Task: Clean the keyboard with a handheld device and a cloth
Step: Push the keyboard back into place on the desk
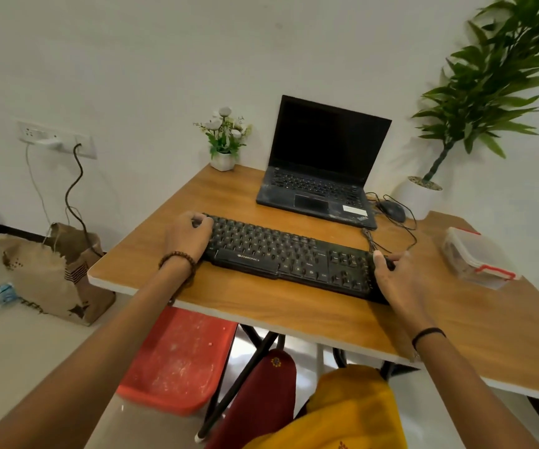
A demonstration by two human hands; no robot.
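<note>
**A:** Where is the keyboard [291, 254] just now?

**B:** It lies aslant on the worktop [294, 311], just in front of the open laptop [320, 163]. The left hand [187, 238] grips its left end, with the fingers curled over the far corner. The right hand [394, 273] grips the right end, beside the number pad. I cannot tell whether it is lifted at all or resting flat.

**A:** How do you think it will handle?

**B:** It looks like a light, stiff slab of black plastic, long and thin. One hand at each end seems the sound hold, because it keeps the board level and the fingers off the keys. The keycaps are the delicate part and would likely rock or pop under hard rubbing. The cable [372, 241] leaves the back edge near the right hand (it could snag if the board is turned over or tipped).

**A:** Can you read any writing?

**B:** "ZEBRONICS" is printed in white on the front lip [248, 256], below the space bar. The key legends are too small to read. The laptop has a white sticker [354, 209] and a corner logo, and I can read neither.

**A:** Is there a cloth, or the device?

**B:** Neither shows in this view.
</note>
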